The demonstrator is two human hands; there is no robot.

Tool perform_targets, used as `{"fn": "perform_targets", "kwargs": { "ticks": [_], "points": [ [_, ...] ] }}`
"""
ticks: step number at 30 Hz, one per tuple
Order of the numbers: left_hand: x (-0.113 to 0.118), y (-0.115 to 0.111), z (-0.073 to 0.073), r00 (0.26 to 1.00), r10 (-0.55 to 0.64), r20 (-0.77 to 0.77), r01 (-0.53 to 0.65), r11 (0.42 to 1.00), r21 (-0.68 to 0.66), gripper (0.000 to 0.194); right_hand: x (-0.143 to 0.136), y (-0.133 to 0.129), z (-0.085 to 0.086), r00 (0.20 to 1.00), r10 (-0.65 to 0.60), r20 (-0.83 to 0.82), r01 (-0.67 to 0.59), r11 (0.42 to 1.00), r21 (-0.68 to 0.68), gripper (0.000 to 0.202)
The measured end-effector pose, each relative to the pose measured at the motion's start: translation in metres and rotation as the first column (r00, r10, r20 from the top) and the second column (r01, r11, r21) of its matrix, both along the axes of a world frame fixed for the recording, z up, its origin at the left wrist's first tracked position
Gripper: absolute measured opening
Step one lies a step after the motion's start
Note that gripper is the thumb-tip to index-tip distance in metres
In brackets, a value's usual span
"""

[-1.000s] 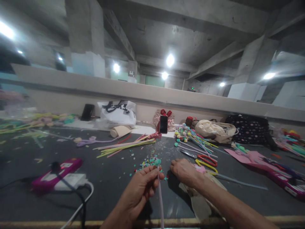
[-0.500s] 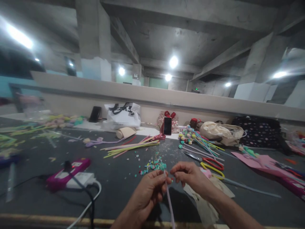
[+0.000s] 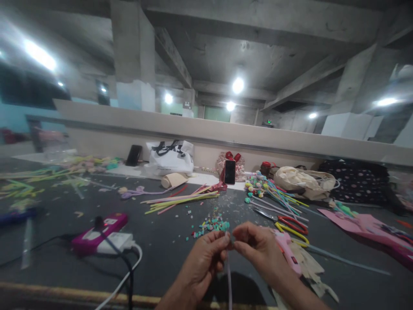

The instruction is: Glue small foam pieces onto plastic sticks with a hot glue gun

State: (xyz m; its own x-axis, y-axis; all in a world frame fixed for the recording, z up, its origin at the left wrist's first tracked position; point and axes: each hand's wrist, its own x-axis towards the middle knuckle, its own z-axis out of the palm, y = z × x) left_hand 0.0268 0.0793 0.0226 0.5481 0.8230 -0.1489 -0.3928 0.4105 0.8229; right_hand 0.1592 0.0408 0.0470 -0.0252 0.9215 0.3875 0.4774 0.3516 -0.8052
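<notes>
My left hand [image 3: 209, 255] pinches a thin pale lilac stem [image 3: 229, 282] near its upper end, between thumb and fingers. The stem hangs down towards the table's front edge. My right hand [image 3: 253, 246] is bent in at the stem's tip, thumb and forefinger drawn together close to the left fingertips. Whatever lies between those fingers is too small to make out. Just beyond both hands lies a scattered heap of small teal, white and red bits [image 3: 211, 224]. Beneath my right forearm, a pink tool [image 3: 288, 252] is partly covered.
Scissors with red and yellow handles [image 3: 292, 228] lie right of my hands, near stems with colourful bobbled ends [image 3: 258, 184]. Loose yellow and pink stems [image 3: 182, 201] lie ahead. At left sit a magenta power strip [image 3: 100, 232] and white charger cable [image 3: 137, 262]. A phone [image 3: 229, 172] stands upright behind.
My right hand has come in closer to the left fingertips and the stem's tip. More of the pink tool shows beside my right forearm. The whole view has shifted slightly.
</notes>
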Motion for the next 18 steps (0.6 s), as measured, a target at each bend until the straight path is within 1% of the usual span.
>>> {"fn": "perform_targets", "kwargs": {
  "ticks": [2,4,6,9,11,14,18],
  "points": [
    [0.0005,-0.0002,-0.0004,1.000,0.009,-0.019,-0.009,1.000,-0.002,0.014,-0.0022,-0.0027,0.0042,0.993,-0.048,0.104,0.045,0.998,0.037,0.005],
    [0.0008,0.0000,-0.0012,0.999,0.016,-0.031,-0.016,1.000,-0.002,0.013,-0.0035,-0.0033,0.0059,0.983,-0.089,0.163,0.085,0.996,0.030,0.001],
    [0.0008,0.0007,-0.0019,1.000,0.020,-0.023,-0.020,1.000,0.002,0.012,-0.0039,-0.0023,0.0048,0.977,-0.101,0.189,0.104,0.995,-0.004,0.007],
    [0.0008,0.0020,-0.0030,1.000,0.019,-0.015,-0.019,1.000,0.014,0.011,-0.0037,-0.0008,0.0012,0.977,-0.085,0.195,0.097,0.994,-0.051,0.010],
    [0.0008,0.0026,-0.0036,1.000,0.015,-0.020,-0.015,1.000,0.024,0.011,-0.0038,-0.0014,0.0000,0.972,-0.100,0.213,0.108,0.994,-0.027,0.011],
    [0.0007,0.0026,-0.0039,1.000,0.008,-0.022,-0.008,1.000,0.028,0.012,-0.0045,-0.0044,0.0001,0.954,-0.135,0.266,0.128,0.991,0.046,0.011],
    [0.0006,0.0014,-0.0030,0.999,0.012,-0.041,-0.012,1.000,0.014,0.015,-0.0048,-0.0078,-0.0005,0.950,-0.112,0.290,0.097,0.993,0.067,0.012]
  ]
}}
